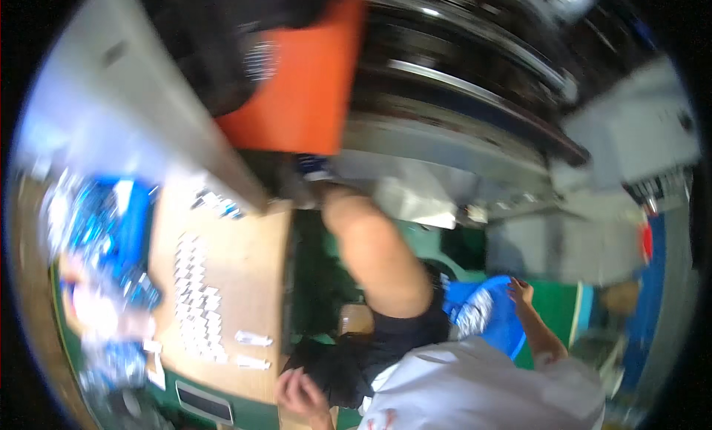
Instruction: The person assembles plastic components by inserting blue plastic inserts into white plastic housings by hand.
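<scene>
My left hand (300,393) is beside the near right edge of a wooden tabletop (252,281), next to my black shorts. Its fingers are stretched out, slightly blurred, and I see nothing in them. Out to the right, my right hand (521,290) is at the rim of a blue tub (506,311), its fingers bent over the edge. Inside that tub lie shiny silvery-clear pieces (475,313), too blurred to name. On the tabletop, small white-and-dark parts (196,304) stand in close zigzag rows, and two white strip-like pieces (254,339) lie apart from them.
A blue bin (133,222) with clear plastic-looking pieces stands at the table's left. A phone-like slab (204,402) lies near the front. Ahead are an orange panel (304,96), a grey post (185,96) and a machine with metal bars (475,96). My bare knee (378,259) extends forward.
</scene>
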The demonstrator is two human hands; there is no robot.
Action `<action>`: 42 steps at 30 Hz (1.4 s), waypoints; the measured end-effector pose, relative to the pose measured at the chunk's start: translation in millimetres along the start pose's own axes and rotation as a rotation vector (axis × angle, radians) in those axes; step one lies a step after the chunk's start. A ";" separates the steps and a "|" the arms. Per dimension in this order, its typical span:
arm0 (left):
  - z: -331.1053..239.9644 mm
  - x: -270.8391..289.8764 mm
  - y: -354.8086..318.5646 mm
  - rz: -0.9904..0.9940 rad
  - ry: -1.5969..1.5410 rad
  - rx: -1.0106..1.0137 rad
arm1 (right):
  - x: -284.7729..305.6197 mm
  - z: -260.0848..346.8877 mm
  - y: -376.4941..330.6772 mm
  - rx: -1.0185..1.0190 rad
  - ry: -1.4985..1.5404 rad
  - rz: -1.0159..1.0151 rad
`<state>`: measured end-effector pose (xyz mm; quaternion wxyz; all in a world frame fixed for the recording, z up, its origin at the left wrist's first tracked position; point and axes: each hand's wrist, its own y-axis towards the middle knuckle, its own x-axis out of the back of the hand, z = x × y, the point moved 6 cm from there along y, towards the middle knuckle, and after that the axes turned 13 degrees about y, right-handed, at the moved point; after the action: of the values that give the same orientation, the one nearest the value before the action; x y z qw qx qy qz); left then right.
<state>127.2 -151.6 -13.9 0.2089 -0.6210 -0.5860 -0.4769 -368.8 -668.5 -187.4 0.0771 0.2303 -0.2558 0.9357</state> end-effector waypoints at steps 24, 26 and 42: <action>82.8 -35.5 -87.9 0.111 0.122 -0.215 | -549.2 236.6 -600.7 1.969 -0.228 1.940; 85.5 -36.1 -89.3 0.113 0.125 -0.219 | -552.4 232.6 -602.7 1.933 -0.230 1.955; 82.6 -34.7 -82.7 0.133 0.115 -0.222 | -559.3 238.9 -593.8 1.885 0.026 2.077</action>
<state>84.1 -83.7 -105.5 0.2033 -0.6493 -0.4743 -0.5587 373.6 -297.1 -5.0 -0.8204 -0.1057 0.4098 0.3845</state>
